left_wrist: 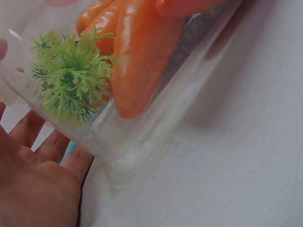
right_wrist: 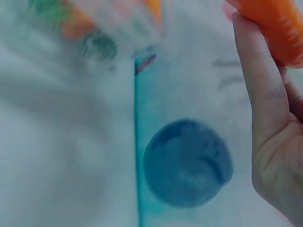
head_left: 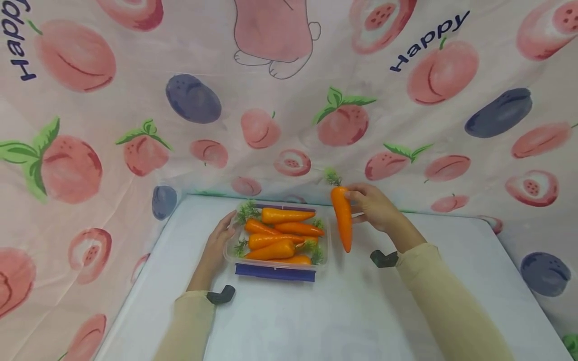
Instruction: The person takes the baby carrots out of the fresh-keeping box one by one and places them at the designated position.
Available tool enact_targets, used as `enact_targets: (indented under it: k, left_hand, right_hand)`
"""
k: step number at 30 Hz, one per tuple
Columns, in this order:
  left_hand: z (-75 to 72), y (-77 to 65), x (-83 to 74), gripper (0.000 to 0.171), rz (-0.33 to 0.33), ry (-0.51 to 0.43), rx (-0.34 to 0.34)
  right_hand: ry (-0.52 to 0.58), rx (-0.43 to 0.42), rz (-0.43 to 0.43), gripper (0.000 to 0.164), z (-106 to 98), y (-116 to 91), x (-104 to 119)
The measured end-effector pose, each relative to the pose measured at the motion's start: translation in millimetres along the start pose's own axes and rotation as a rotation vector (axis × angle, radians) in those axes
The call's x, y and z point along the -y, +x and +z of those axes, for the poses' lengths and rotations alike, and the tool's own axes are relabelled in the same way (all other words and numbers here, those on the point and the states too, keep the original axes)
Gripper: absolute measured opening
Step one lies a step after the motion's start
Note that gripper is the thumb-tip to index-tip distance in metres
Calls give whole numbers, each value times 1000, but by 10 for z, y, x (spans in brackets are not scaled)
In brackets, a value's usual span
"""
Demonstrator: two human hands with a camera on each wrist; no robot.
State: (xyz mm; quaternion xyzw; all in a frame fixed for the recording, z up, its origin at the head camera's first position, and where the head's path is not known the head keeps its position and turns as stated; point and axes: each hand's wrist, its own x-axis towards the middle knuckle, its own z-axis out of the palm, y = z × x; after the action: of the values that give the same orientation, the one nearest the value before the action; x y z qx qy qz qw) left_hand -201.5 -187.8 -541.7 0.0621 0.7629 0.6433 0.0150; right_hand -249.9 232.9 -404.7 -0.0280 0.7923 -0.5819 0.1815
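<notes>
My right hand (head_left: 372,205) grips an orange toy carrot (head_left: 343,220) near its thick end, just right of a clear plastic container. The carrot hangs tip down, with its green leafy top (head_left: 333,176) uppermost. In the right wrist view, part of this carrot (right_wrist: 279,28) shows against the fingers. Several more carrots (head_left: 282,215) with leafy tops lie in the container (left_wrist: 142,142). My left hand (head_left: 217,240) rests against the container's left side. The left wrist view shows its fingers (left_wrist: 54,144) stretched out along the wall there.
A blue clip flap (head_left: 275,273) hangs along the container's front edge. The white table (head_left: 280,321) meets a fruit-printed cloth (head_left: 257,165) at the back and sides. Black straps with small mounts (head_left: 384,258) sit on both wrists.
</notes>
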Motion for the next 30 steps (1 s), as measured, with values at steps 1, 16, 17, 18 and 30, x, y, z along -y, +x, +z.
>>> enact_targets:
  k: [1, 16, 17, 18, 30]
  left_hand:
    - [0, -2, -3, 51, 1, 1, -1]
    - [0, -2, -8, 51, 8, -20, 5]
    - [-2, -2, -5, 51, 7, -20, 5]
    - [-4, -1, -2, 51, 7, -21, 5]
    - [-5, 16, 10, 51, -14, -7, 3]
  right_hand:
    - [3, -6, 12, 51, -28, -9, -38]
    - [102, -101, 112, 62, -172, -50, -570]
    - [113, -104, 112, 61, -168, -46, -606]
    - [123, -110, 116, 60, -165, -41, -645]
    - [155, -82, 171, 65, -71, -8, -951]
